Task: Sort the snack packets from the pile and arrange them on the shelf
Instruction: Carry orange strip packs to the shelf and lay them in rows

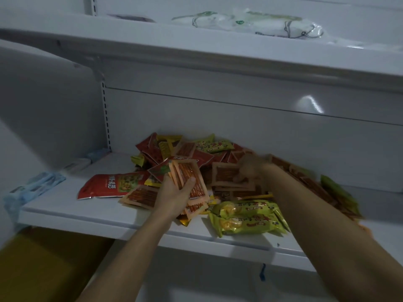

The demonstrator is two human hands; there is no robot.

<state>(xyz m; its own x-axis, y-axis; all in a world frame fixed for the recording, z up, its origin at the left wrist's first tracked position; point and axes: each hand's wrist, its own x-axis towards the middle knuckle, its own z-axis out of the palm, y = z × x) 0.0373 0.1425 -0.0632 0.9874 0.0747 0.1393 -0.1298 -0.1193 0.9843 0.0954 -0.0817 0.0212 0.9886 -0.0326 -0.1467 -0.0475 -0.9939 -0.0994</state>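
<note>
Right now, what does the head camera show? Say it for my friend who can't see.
A person's left hand holds a stack of orange snack packets over a jumbled pile of packets on a white shelf. The blurred right hand reaches into the pile.

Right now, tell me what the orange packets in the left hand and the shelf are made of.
The orange packets: likely thin plastic film, glossy; a clear front shows the sticks inside. The shelf: probably painted metal, smooth white semi-gloss; its back panel carries a light glare.
</note>
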